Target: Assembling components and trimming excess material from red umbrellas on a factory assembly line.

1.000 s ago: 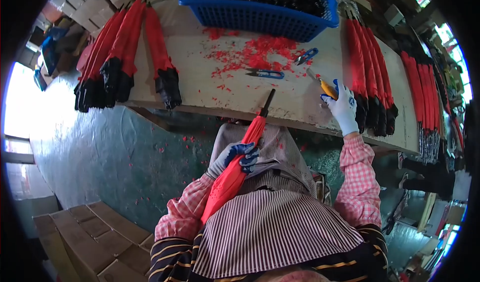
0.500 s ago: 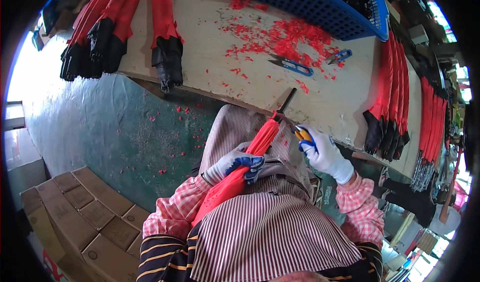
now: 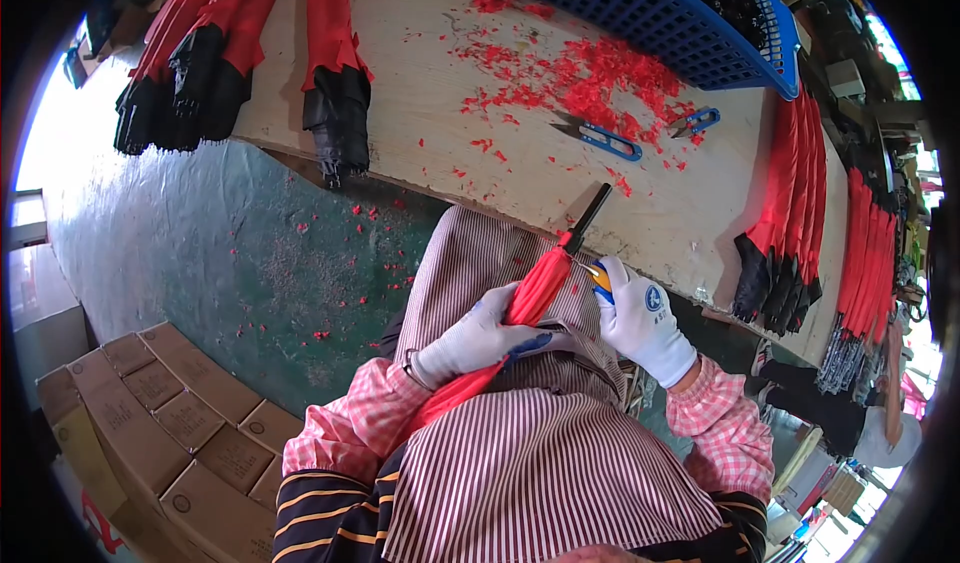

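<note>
A furled red umbrella [image 3: 540, 288] slants across my lap, its black shaft [image 3: 588, 218] pointing up over the table edge. My left hand [image 3: 475, 341], in a white glove with blue on the palm side, wraps round the red cloth partway down. In my gloved right hand [image 3: 645, 325] is a tool with a yellow and blue handle [image 3: 601, 277]. Its thin metal end reaches toward the top of the red cloth, by the base of the black shaft; my fingers cover most of it, so its kind is unclear.
On the table [image 3: 420, 83] lie red cloth scraps [image 3: 610, 73], blue thread snips [image 3: 600, 138] and a second pair [image 3: 695, 121]. A blue basket [image 3: 640, 23] stands behind them. Furled red umbrellas hang over the edge left [image 3: 338, 113] and right [image 3: 785, 203]. Cartons [image 3: 190, 418] sit lower left.
My left hand has rolled over, so its white back now shows. My right hand has turned and sits slightly lower and closer to the shaft. The view has shifted a little.
</note>
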Demonstrator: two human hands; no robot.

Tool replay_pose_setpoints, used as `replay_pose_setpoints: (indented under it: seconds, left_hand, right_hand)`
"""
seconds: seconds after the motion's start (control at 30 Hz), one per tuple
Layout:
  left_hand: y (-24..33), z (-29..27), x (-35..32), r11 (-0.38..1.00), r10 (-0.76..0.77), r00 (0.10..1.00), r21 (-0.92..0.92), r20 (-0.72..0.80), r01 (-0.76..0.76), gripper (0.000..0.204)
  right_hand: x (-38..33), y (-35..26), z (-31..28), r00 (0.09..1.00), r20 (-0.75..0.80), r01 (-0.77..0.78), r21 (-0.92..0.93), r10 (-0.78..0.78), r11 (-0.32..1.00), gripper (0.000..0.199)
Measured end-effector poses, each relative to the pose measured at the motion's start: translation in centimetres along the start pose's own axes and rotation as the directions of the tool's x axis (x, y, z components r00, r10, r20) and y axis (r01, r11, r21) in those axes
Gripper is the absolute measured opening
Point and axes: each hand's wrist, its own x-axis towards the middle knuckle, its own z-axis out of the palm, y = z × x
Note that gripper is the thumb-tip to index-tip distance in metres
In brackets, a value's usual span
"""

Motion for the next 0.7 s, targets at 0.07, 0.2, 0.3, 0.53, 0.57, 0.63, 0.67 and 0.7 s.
replay_pose_setpoints:
  seconds: [0.07, 0.2, 0.3, 0.53, 0.57, 0.63, 0.67, 0.7]
  left_hand:
    - [1.8, 1.7, -0.6, 0.755, 0.107, 0.993, 0.654, -0.051, -0.047, 0.075]
    - [2.7, 2.0, -0.8, 0.540, 0.156, 0.987, 0.840, -0.032, -0.058, 0.073]
    - [1.1, 0.2, -0.1, 0.949, -0.096, 0.995, 0.304, 0.010, 0.088, 0.067]
    - [-0.7, -0.5, 0.4, 0.972, -0.183, 0.975, -0.128, 0.122, 0.199, 0.057]
    - [-0.7, -0.2, 0.5, 0.991, -0.115, 0.991, 0.082, 0.068, 0.110, 0.057]
    - [-0.5, 0.1, 0.8, 0.869, 0.053, 0.999, 0.492, 0.008, -0.050, 0.057]
    - [-0.2, 0.5, 0.5, 0.870, 0.052, 0.999, 0.491, 0.009, -0.050, 0.057]
    - [0.2, 1.0, 0.2, 0.753, 0.085, 0.996, 0.654, 0.001, -0.065, 0.056]
  right_hand:
    - [0.0, -0.3, -0.2, 1.000, -0.018, 0.002, -0.026, -0.002, 1.000, 0.040]
    - [-0.5, -0.7, -0.5, 0.998, -0.059, 0.018, -0.112, -0.024, 0.994, 0.039]
    - [-0.6, -1.2, -0.7, 0.997, -0.064, 0.038, -0.176, -0.050, 0.984, 0.038]
    - [-0.5, -1.8, -1.0, 0.999, 0.027, -0.035, -0.181, 0.041, 0.983, 0.035]
    - [-0.6, -1.8, -0.9, 0.999, 0.031, -0.038, -0.183, 0.044, 0.982, 0.035]
    - [-0.8, -1.7, -0.6, 0.999, -0.012, -0.052, -0.238, 0.051, 0.970, 0.035]
    - [-0.8, -1.8, -0.6, 0.998, -0.036, -0.060, -0.264, 0.052, 0.963, 0.036]
    - [-0.9, -1.8, -0.7, 0.998, -0.037, -0.060, -0.264, 0.052, 0.963, 0.036]
